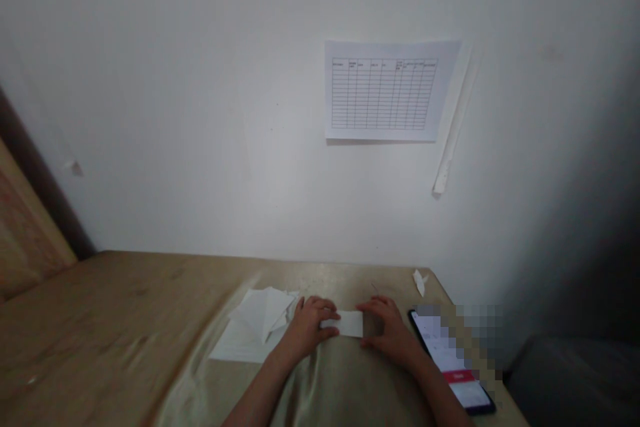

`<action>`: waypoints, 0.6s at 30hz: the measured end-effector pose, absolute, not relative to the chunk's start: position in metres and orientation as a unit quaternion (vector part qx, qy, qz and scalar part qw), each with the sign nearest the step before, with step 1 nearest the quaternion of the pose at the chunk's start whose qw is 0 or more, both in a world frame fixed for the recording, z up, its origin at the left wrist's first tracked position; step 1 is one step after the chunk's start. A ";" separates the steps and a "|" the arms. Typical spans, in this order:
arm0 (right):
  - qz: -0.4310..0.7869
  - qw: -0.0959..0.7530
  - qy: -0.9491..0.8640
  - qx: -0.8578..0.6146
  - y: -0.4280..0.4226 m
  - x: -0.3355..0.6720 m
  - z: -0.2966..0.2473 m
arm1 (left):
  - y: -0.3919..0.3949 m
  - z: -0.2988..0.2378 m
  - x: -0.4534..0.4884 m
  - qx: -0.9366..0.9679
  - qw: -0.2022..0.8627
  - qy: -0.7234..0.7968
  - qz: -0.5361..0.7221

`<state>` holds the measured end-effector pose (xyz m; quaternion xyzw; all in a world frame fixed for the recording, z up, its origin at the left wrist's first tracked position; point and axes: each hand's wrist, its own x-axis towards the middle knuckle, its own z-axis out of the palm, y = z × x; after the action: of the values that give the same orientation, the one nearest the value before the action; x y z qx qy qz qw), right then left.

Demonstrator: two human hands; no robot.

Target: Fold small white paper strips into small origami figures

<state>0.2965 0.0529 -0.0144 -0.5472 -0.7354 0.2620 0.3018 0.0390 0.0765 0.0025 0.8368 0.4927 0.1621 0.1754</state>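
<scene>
A small white folded strip of paper (349,323) lies on the wooden table (125,320) between my two hands. My left hand (309,325) presses on its left end with curled fingers. My right hand (387,330) holds its right end, fingers bent over the edge. Both forearms reach in from the bottom of the view.
A stack of folded white paper sheets (257,330) lies just left of my left hand. A phone (453,363) with a lit screen lies at the right table edge. A small paper scrap (419,281) sits near the back right corner. A printed table sheet (385,92) hangs on the wall.
</scene>
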 end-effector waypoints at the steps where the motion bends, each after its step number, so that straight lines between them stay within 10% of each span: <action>1: 0.260 0.301 -0.738 -0.545 0.053 0.297 -0.014 | 0.076 0.003 0.039 0.835 0.179 0.494 0.163; 18: 0.204 0.292 -0.772 -0.526 0.058 0.291 -0.016 | 0.073 0.011 0.039 0.820 0.207 0.498 0.191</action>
<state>0.2907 0.0579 -0.0158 -0.5261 -0.7722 0.2042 0.2920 0.0387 0.0726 0.0105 0.8205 0.4978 0.1905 0.2065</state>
